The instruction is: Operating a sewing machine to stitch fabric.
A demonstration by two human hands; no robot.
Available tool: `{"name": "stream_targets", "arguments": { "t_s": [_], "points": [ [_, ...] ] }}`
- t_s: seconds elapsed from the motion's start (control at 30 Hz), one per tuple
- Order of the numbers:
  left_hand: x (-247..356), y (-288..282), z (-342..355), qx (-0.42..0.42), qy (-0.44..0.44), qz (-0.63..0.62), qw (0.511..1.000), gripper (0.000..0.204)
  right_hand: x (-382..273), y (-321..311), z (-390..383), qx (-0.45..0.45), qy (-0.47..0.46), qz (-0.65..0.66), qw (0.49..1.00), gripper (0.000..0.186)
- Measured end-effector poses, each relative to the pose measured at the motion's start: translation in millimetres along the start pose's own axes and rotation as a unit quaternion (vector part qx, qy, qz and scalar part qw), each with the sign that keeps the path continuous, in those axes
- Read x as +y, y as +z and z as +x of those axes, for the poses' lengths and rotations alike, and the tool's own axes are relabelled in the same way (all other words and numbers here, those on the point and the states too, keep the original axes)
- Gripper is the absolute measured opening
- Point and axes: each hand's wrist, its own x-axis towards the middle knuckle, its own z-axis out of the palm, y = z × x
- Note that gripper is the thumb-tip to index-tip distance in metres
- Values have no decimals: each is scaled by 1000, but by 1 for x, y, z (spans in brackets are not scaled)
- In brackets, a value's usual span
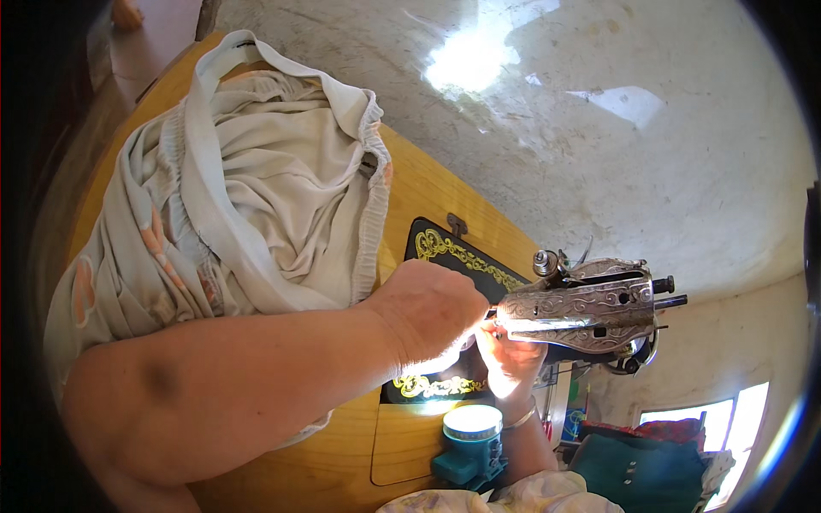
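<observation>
My left hand (pixel 428 303) reaches across from the lower left, its fingers curled in tightly at the needle end of a sewing machine (pixel 581 303). Just below it, my right hand (pixel 510 359) comes up with its fingertips pressed together at the same spot, a bangle on the wrist. Whatever the fingertips grip is hidden by the hands and bright glare. The machine has an engraved silver face plate and a black bed (pixel 466 250) with gold scrollwork. A light-coloured garment (pixel 282 197) with a gathered waistband and orange patches lies in folds left of the machine, partly behind my left forearm.
A teal lamp (pixel 479 453), lit, stands on the wooden table (pixel 402 184) close to my right wrist. Beyond the table's far edge is a grey, sunlit surface (pixel 547 128). Dark green cloth (pixel 641 470) and a bright window (pixel 748 427) are at the lower right.
</observation>
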Motion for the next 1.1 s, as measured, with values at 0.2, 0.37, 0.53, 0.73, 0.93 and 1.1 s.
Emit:
{"name": "stream_targets", "arguments": {
  "t_s": [0.2, 0.37, 0.53, 0.73, 0.93, 1.1],
  "points": [
    [2, -1, 0, -28, -1, 22, 999, 14, -3, -10, -1, -51, -7, -9, 999, 36],
    [-2, 9, 0, 84, 59, 66, 993, 4, -5, -15, -2, -70, 8, 40, 997, 39],
    [-4, 12, -2, 110, 62, 56, 990, 6, 0, -7, 0, -15, 23, 14, 1000, 40],
    [-4, 12, -1, 93, 59, 62, 992, 8, 0, -5, 1, -56, 15, -43, 997, 39],
    [-7, 13, 7, 81, 54, 47, 994, 8, 3, -9, 2, -45, 29, 13, 998, 37],
    [-4, 12, -1, 95, 49, 39, 994, 8, 5, -2, 1, -71, -34, 8, 997, 35]
  ]
}}
